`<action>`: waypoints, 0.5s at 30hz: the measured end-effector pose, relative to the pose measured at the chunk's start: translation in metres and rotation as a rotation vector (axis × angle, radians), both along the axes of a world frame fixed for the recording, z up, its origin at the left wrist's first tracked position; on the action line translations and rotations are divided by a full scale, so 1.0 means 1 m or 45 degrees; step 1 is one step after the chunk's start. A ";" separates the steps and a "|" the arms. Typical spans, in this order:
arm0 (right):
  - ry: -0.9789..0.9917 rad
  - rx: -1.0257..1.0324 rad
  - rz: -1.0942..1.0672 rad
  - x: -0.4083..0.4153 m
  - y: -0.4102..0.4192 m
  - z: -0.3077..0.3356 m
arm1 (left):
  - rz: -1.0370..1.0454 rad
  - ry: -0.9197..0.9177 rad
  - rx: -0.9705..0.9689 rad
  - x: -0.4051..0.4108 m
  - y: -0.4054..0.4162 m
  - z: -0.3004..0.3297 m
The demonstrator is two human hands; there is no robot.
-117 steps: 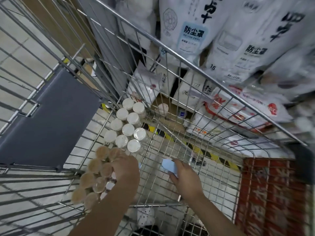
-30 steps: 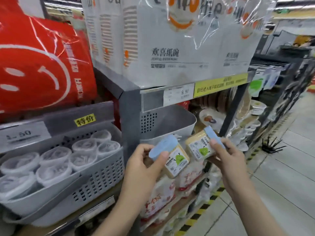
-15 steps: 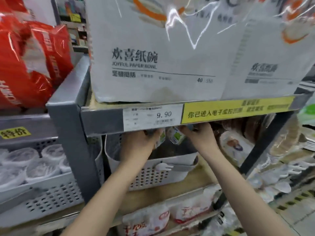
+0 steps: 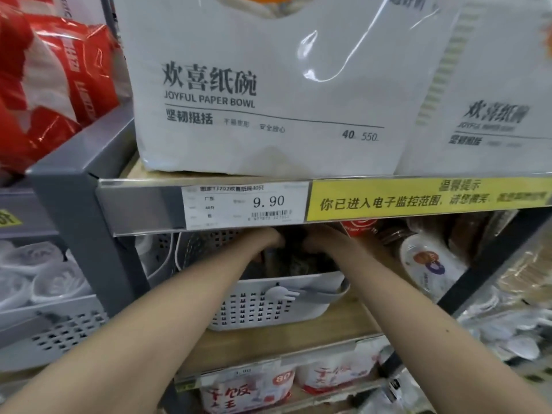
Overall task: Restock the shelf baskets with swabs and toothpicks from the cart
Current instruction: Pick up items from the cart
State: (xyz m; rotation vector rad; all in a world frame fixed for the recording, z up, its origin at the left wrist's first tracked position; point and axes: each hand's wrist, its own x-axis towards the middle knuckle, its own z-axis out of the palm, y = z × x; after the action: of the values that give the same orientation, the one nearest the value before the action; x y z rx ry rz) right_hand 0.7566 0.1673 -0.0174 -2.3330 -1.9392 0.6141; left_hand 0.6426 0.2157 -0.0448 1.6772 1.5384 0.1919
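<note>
1. Grey metal shelf (image 4: 74, 210): its front rail hangs low over the basket, leaving a narrow gap for reaching in.
2. White plastic-wrapped paper bowl pack (image 4: 268, 94) sits on the upper board, clear of the work.
3. Pale grey perforated plastic basket (image 4: 257, 306) stands on the wooden board; its dark interior hides any swab or toothpick packs.
4. Left hand (image 4: 265, 239) and right hand (image 4: 319, 239) reach inside the basket, presumably placing stock; fingers hidden, so grip cannot be told.
</note>
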 end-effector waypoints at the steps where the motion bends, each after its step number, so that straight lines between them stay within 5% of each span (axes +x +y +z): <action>1: -0.024 -0.072 -0.025 0.000 0.002 0.001 | 0.025 0.037 -0.051 0.002 -0.001 0.001; 10: -0.091 -0.224 -0.097 -0.005 0.017 -0.004 | 0.031 0.183 -0.127 0.006 0.005 -0.016; 15: -0.088 -0.323 -0.115 -0.001 0.014 -0.005 | 0.071 0.051 -0.267 0.004 0.005 -0.017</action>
State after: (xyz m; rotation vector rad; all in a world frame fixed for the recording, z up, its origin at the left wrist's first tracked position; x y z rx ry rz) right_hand 0.7558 0.1811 -0.0226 -2.6068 -1.8680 0.8258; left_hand 0.6470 0.2208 -0.0619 1.4834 1.5785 0.0246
